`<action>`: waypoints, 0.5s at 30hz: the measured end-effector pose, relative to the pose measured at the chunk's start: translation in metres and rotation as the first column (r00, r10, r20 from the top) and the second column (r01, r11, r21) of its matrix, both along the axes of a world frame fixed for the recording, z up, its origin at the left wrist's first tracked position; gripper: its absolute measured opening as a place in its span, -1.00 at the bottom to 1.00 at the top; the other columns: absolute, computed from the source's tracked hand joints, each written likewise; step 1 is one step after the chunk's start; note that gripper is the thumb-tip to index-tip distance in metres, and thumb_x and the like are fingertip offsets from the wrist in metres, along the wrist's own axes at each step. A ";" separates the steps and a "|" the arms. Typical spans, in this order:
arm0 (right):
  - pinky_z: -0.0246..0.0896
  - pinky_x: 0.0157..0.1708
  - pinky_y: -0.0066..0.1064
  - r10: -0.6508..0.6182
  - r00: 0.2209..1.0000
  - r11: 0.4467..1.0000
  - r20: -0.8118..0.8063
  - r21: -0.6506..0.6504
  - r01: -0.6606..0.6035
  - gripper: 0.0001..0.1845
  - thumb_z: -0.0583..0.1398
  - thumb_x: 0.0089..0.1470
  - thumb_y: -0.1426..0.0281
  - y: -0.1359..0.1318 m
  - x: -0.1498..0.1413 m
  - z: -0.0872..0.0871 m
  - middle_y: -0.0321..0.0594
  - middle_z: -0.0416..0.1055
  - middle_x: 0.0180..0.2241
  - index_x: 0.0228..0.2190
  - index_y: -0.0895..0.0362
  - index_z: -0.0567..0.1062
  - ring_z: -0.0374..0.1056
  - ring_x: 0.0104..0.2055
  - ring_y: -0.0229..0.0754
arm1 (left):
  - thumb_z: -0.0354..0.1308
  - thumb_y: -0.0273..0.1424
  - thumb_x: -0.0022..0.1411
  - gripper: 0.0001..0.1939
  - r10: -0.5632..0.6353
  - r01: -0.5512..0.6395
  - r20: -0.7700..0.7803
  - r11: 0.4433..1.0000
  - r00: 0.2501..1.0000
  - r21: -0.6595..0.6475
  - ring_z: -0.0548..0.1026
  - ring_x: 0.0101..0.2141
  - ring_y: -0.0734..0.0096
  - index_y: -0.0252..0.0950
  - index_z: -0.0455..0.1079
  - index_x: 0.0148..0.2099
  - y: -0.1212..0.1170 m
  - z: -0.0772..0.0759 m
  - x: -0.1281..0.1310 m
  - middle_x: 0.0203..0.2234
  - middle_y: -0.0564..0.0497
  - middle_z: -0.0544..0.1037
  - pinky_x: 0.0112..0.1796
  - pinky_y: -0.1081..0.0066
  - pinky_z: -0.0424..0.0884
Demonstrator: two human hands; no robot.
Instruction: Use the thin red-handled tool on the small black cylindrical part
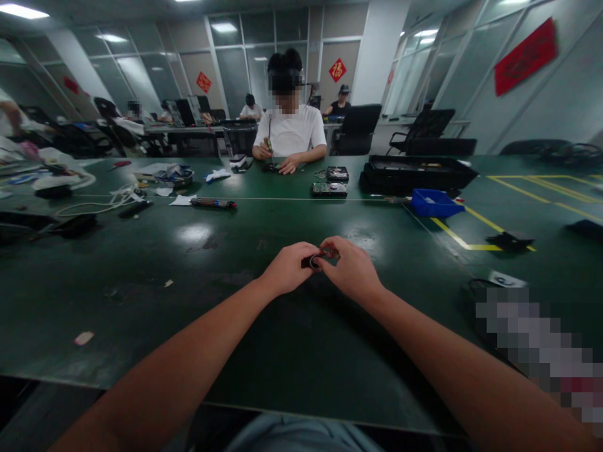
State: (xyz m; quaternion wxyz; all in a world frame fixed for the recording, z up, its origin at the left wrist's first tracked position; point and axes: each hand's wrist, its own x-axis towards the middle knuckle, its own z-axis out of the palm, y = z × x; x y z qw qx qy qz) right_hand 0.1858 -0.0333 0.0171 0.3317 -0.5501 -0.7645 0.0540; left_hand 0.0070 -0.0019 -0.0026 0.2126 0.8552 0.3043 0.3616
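Note:
Both of my hands meet above the middle of the green table (141,276). My left hand (289,267) is closed around a small dark object with a pale, ring-like rim (313,262). Its kind is too small and too covered by fingers to make out. From the other side, my right hand (352,269) has its fingers bent in a pinch at that rim. Whatever lies between those right fingertips is hidden.
Across the table a person in a white shirt (294,132) holds a screwdriver. Before them lie hard drives (328,189). Right of these are a black tray (419,172) and a blue bin (436,203). A marker-like tool (214,203) and cables (110,201) lie left.

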 end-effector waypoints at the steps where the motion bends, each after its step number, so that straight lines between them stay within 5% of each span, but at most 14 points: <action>1: 0.25 -0.28 -0.29 -0.003 1.000 1.000 -0.002 -0.002 0.003 -0.76 0.29 0.05 0.34 0.000 0.000 0.000 -0.20 0.50 -0.30 -0.21 0.09 0.47 0.41 -0.27 -0.12 | 0.25 -0.58 0.15 -0.68 0.001 -0.001 -0.001 1.000 1.000 -0.005 0.54 -0.07 0.30 -0.26 0.53 -0.04 0.000 0.000 0.000 -0.09 -0.06 0.59 0.00 0.26 0.45; 11: 0.30 -0.14 -0.22 0.050 0.978 0.994 -0.202 0.109 -0.028 -0.73 0.08 0.25 0.38 -0.005 0.004 0.010 -0.07 0.47 -0.16 -0.08 0.15 0.49 0.41 -0.13 -0.08 | 0.35 -0.52 0.10 -0.63 0.218 -0.216 0.073 0.976 0.973 -0.039 0.54 -0.10 0.29 -0.24 0.52 -0.01 0.009 -0.008 -0.004 -0.12 -0.02 0.61 -0.02 0.26 0.44; 15: 0.29 -0.19 -0.24 0.063 0.975 0.977 -0.214 0.214 -0.016 -0.77 0.14 0.25 0.28 -0.009 0.005 0.016 -0.11 0.47 -0.22 -0.20 0.12 0.56 0.41 -0.21 -0.10 | 0.37 -0.52 0.09 -0.61 0.294 -0.287 0.094 0.954 0.951 -0.086 0.54 -0.08 0.28 -0.21 0.52 0.00 0.012 -0.010 -0.006 -0.11 0.00 0.61 -0.01 0.27 0.43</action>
